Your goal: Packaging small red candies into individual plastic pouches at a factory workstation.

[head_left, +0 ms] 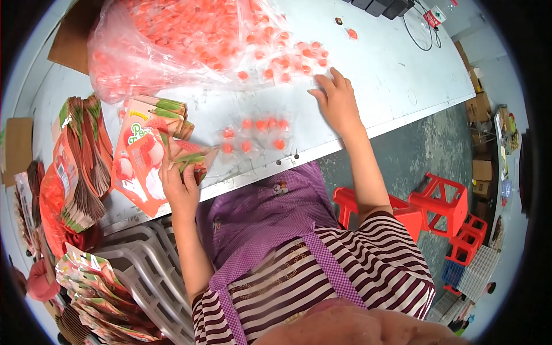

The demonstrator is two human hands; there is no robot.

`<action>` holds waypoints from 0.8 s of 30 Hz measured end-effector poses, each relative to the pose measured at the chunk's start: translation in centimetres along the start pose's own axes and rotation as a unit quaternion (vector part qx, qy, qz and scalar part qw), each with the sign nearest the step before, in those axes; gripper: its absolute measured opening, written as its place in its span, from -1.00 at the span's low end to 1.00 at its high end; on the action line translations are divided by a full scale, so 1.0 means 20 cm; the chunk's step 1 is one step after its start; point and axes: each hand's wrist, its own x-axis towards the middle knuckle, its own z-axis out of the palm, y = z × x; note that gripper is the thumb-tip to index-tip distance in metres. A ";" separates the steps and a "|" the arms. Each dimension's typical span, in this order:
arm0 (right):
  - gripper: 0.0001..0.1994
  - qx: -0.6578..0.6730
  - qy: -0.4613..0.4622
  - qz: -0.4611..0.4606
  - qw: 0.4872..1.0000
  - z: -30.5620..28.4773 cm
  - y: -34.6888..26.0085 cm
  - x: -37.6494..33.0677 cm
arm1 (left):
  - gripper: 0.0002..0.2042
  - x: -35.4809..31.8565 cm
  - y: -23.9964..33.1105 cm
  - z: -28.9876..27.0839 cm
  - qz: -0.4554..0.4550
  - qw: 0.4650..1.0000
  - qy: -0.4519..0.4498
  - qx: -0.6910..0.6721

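My left hand (180,183) is closed on the edge of a peach-printed pouch (150,172) at the table's near edge. Beneath and behind that pouch lies a stack of similar pouches (158,112). My right hand (339,106) is over the table with thumb and fingers apart, nothing visible between them. Just beyond its fingertips are loose, clear-wrapped orange-red candies (286,63), spilling from a big transparent plastic bag (109,72) full of them. Between my hands, several wrapped candies (261,125) lie in a small group on the white table (391,80).
Bundled pouches (80,155) stand at the left end, with a red plastic bag (52,210) beside them. More pouches (98,287) are heaped by a grey plastic frame (144,264) at lower left. Red stools (440,201) stand at right. Black devices (382,7) occupy the far edge.
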 end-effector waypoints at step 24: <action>-0.72 -0.015 -0.078 -0.049 0.996 -0.02 -0.13 0.09 | -0.86 0.01 0.01 -0.01 0.002 1.000 -0.005 -0.006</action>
